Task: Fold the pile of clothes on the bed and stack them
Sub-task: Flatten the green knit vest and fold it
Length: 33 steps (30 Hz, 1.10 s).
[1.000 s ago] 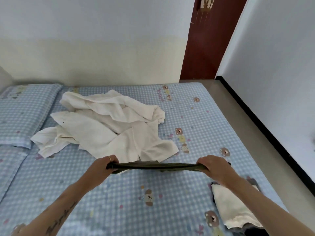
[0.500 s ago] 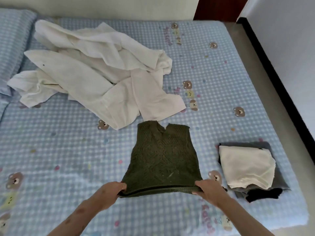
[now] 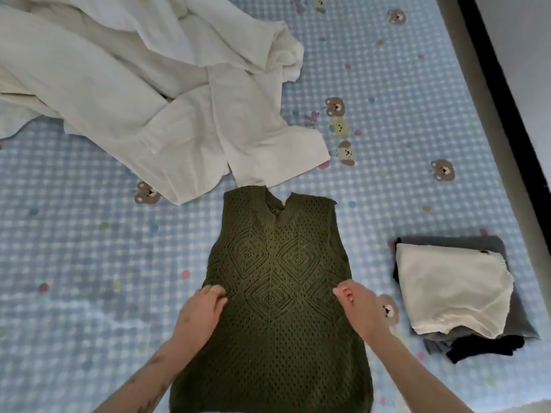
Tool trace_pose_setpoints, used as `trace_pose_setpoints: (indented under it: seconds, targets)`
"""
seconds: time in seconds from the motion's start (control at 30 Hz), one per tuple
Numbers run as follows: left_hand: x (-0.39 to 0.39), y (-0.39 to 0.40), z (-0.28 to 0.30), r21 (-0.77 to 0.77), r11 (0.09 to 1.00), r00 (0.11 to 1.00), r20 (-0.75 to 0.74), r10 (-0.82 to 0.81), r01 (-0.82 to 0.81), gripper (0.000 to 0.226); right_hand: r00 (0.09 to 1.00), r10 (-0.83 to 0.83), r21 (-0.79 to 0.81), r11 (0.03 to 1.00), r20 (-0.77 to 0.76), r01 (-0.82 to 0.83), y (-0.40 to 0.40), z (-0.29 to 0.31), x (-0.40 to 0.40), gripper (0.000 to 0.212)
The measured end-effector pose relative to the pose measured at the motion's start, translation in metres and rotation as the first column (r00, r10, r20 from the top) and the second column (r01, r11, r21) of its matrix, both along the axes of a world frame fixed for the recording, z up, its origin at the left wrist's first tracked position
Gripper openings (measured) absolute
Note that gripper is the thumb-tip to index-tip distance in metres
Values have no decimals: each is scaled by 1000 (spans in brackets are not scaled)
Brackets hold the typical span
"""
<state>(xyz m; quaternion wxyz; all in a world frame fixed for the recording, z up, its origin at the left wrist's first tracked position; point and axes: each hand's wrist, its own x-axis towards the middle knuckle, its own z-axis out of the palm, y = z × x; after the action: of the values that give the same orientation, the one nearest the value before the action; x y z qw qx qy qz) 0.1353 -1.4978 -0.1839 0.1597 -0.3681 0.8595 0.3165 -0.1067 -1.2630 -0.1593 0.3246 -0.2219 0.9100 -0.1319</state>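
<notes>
Vest [image 3: 277, 296], olive green and open-knit, is spread flat on the bed [image 3: 74, 263] directly below the head camera, front side up. Its long axis runs from 6 o'clock, where the hem passes out of the bottom of the frame, to 12 o'clock, where the V-neck and shoulders lie. The left hand [image 3: 202, 308] is laid on the 9 o'clock edge at about mid-length, fingers curled onto the knit; whether cloth is pinched there cannot be told. The right hand [image 3: 357, 305] is set at the 3 o'clock edge, level with the left, its fingers bent at the side seam; a pinch is likely but is not plainly shown. The hands are held well apart, one at each side, with the diamond pattern between them. Both are equally near the garment, so neither is favoured. A fold across the long axis, or side to side, can be judged as the coming step, and either would be made from these two edge positions. At 3 o'clock, apart from the vest, a stack [image 3: 465, 293] of folded clothes is seen, a white piece on top of grey and dark ones. Farther off, from 10 to 12 o'clock, the unfolded white pile [image 3: 149, 93] is spread, its nearest edge just touching the vest's shoulder. Beyond the bed at 2 o'clock, a strip of floor [image 3: 477, 84] is visible.
</notes>
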Motion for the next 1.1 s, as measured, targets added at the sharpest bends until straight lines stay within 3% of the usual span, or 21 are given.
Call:
trace_pose_setpoints:
  seconds: [0.07, 0.17, 0.27, 0.33, 0.4, 0.47, 0.6, 0.77, 0.87, 0.9, 0.97, 1.03, 1.1]
  targets:
    - [-48, -30, -11, -93, 983, 981, -132, 142, -155, 24, 986, -145, -136, 982, -79, 133, -38, -9, -34, 21]
    - [-118, -76, -31, -178, 961, 961, -217, 173, -214, 31, 963, -235, -218, 955, -135, 202, -90, -30, -81, 25]
    - [-166, -114, -51, -218, 954, 966, -204, 159, -204, 38, 965, -185, -155, 975, -183, 157, -126, -54, -113, 35]
    - [-186, -128, -62, -166, 962, 963, -196, 184, -218, 42, 981, -118, -89, 991, -156, 105, -138, -69, -125, 48]
    - [-194, -131, -71, -102, 968, 964, -159, 212, -230, 44, 989, -69, -43, 997, -133, 64, -144, -81, -131, 50]
    - [-193, -132, -78, -147, 970, 979, -101, 179, -193, 37, 985, -68, -84, 995, -158, 55, -143, -90, -136, 31]
    - [-188, -145, -75, -202, 908, 920, -220, 324, -368, 20, 937, -271, -195, 954, -223, 229, -129, -87, -165, 10]
    - [-200, -146, -72, -120, 901, 894, -234, 383, -417, 21, 932, -290, -108, 956, -220, 272, -118, -93, -199, 16]
    - [-205, -137, -69, -67, 896, 887, -192, 420, -439, 44, 933, -341, -152, 934, -116, 323, -125, -93, -193, 25]
    - [-202, -132, -67, -142, 902, 907, -177, 382, -407, 52, 919, -369, -180, 922, -137, 344, -125, -90, -186, 31]
    - [-189, -110, -65, -332, 910, 964, -176, 199, -248, 55, 881, -321, -183, 945, -349, 271, -120, -84, -161, 45]
    - [-170, -71, -68, -415, 910, 985, -158, -63, -9, 54, 876, -64, -105, 994, -478, 15, -112, -81, -111, 52]
    - [-149, -30, -79, -395, 888, 952, -90, -293, 236, 55, 866, 264, -16, 954, -425, -299, -99, -92, -52, 55]
